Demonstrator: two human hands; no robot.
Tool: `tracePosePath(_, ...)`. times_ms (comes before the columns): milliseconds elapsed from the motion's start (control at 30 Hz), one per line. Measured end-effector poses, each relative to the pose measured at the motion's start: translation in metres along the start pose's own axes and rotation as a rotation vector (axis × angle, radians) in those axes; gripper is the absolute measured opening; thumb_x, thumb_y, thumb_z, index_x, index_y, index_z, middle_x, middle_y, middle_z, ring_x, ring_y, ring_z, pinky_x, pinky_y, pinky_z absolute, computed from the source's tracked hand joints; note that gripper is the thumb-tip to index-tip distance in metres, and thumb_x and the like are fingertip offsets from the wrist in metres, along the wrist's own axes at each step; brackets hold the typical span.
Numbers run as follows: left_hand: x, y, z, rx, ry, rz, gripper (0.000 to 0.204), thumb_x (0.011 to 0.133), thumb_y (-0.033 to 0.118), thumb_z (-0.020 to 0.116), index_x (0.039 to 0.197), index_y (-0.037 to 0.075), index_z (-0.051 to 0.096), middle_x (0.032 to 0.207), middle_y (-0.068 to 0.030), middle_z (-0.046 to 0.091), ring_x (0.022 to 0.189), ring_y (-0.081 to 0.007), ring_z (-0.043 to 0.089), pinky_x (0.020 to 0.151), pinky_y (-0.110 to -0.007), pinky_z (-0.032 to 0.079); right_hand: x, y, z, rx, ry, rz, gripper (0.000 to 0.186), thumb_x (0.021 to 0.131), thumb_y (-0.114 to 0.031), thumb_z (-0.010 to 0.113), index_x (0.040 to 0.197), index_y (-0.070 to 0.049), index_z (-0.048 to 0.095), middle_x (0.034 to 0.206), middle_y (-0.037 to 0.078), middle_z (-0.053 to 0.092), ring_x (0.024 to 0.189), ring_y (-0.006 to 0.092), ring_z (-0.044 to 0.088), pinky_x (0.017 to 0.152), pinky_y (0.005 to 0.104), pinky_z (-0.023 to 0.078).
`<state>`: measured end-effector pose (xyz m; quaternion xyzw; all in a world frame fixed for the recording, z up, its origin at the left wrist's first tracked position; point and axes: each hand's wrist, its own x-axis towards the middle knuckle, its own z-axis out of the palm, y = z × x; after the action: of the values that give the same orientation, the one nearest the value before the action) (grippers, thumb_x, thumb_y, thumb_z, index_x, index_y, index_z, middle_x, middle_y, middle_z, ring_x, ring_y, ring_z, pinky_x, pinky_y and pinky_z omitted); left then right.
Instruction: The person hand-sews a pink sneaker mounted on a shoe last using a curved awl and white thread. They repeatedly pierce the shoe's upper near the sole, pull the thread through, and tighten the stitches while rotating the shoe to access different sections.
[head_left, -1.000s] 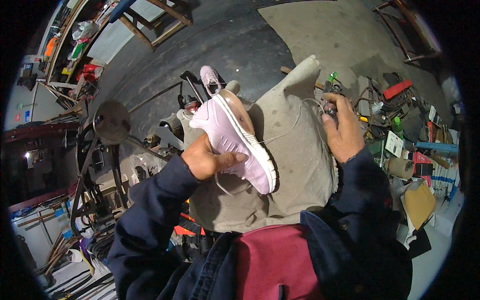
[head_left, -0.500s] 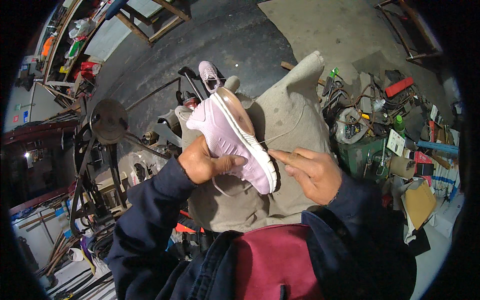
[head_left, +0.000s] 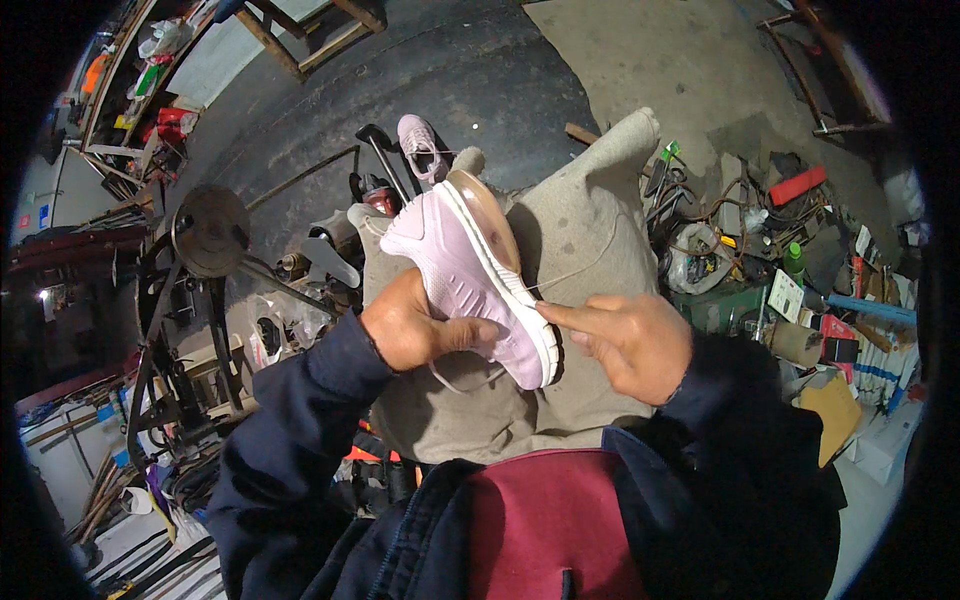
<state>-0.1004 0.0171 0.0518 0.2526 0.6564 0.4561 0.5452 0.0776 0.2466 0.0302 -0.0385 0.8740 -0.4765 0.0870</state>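
My left hand (head_left: pixel 408 325) is wrapped round a pale pink sneaker (head_left: pixel 465 300), its thumb lying along the upper. The shoe is tilted on its side over my lap, toe end toward me. Its white sole edge and a translucent tan heel part (head_left: pixel 483 215) face right. My right hand (head_left: pixel 630 340) has its index finger stretched out, the tip against the sole edge near the forefoot. The thumb is apart below it; the other fingers are curled and partly hidden. A thin pale thread (head_left: pixel 585 265) runs from the sole across the beige cloth (head_left: pixel 590 200) on my lap.
The other pink sneaker (head_left: pixel 420 145) stands on the dark floor ahead. A machine with a round metal wheel (head_left: pixel 210 230) is at left. To the right lie cluttered tools, a red block (head_left: pixel 797 185), a green bottle (head_left: pixel 793 262) and a yellow sheet (head_left: pixel 835 415).
The view has shifted slightly. My left hand still holds the sneaker, and my right index fingertip stays at the sole edge, with the hand turned a little.
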Motion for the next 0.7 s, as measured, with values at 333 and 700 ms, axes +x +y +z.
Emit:
tracePosePath(333, -0.002, -0.018, -0.002, 0.063, -0.031, -0.007, 0.048, 0.094, 0.001, 0.072, 0.138, 0.0, 0.054, 0.123, -0.0087, 0.067, 0.11, -0.0186, 0.064, 0.1, -0.035, 0.051, 0.065, -0.004, -0.049, -0.015, -0.397, -0.073, 0.029, 0.091, -0.007, 0.064, 0.118, -0.006, 0.075, 0.09, 0.021, 0.074, 0.08, 0.0355, 0.073, 0.071, 0.0401, 0.055)
tracePosePath(700, 0.006, -0.031, -0.002, 0.103, 0.029, 0.172, 0.031, 0.089, 0.004, 0.069, 0.12, 0.0, 0.065, 0.101, -0.0155, 0.072, 0.094, -0.0263, 0.069, 0.087, -0.039, 0.054, 0.05, -0.001, -0.015, 0.002, -0.067, -0.158, 0.013, 0.089, -0.005, 0.072, 0.1, 0.0, 0.075, 0.086, 0.019, 0.074, 0.074, 0.0314, 0.075, 0.066, 0.036, 0.056)
